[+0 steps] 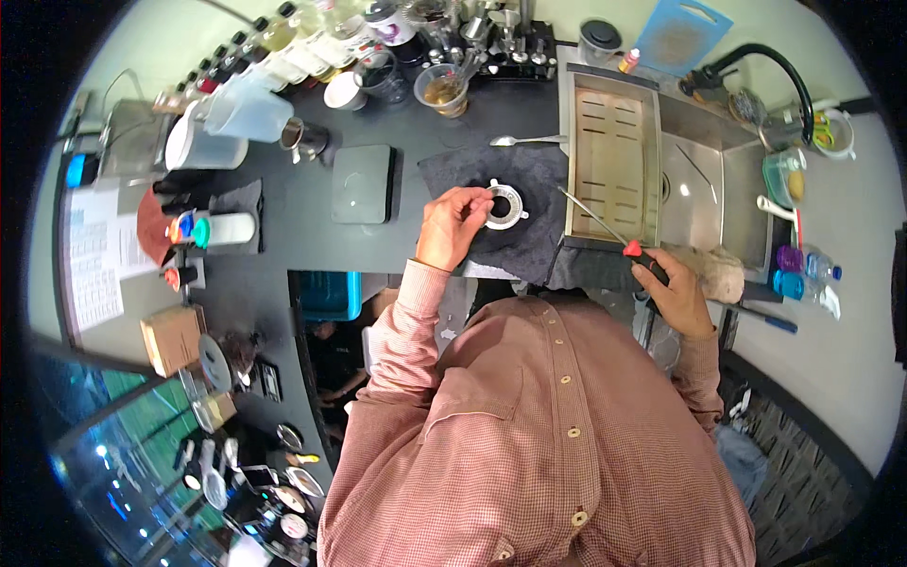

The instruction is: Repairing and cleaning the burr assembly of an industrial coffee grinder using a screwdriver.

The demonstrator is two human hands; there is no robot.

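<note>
On a dark cloth [534, 175] lies a round, silvery-white ring-shaped part [515, 210] with small tabs on its rim and a dark centre. My left hand [453, 227] is at its left edge, thumb and fingertips pinched together over the rim. Whatever is between those fingertips, if anything, is hidden or too small to name. My right hand [678, 298] is wrapped round the black-and-red handle of a screwdriver [605, 227]. Its long shaft points up and left over the near-left edge of the sink, with the tip to the right of the ring part.
A spoon [524, 141] lies beyond the cloth. Left of it is a flat dark scale [363, 184], then a metal pitcher [302, 139] and plastic jugs [248, 113]. At the right are a slotted tray [611, 161], a sink [690, 194] and a black faucet [803, 90]. Bottles line the back.
</note>
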